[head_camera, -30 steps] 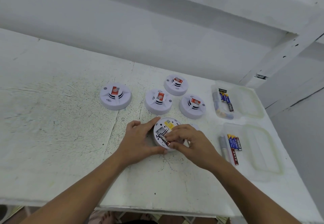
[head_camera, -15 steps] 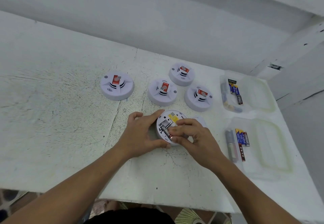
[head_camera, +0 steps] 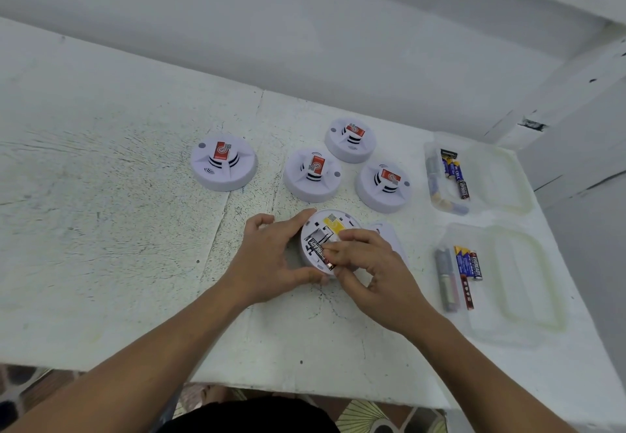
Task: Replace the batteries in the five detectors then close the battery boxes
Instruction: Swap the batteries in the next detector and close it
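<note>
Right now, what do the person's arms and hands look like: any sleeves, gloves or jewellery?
The left hand and right hand are bare, with no gloves. Both forearms are uncovered down to the bottom edge of the picture, so no sleeve shows. No watch, bracelet or ring is visible, and there are no markings.

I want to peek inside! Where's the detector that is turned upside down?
In the head view, the upturned detector sits mid-table between the left hand and right hand, just in front of the nearest upright detector.

both bare forearms reach forward and converge. the left hand (head_camera: pixel 271 258) cups the detector (head_camera: pixel 316 227) between thumb and fingers; the right hand (head_camera: pixel 376 273) pinches a battery (head_camera: pixel 318 252).
</note>
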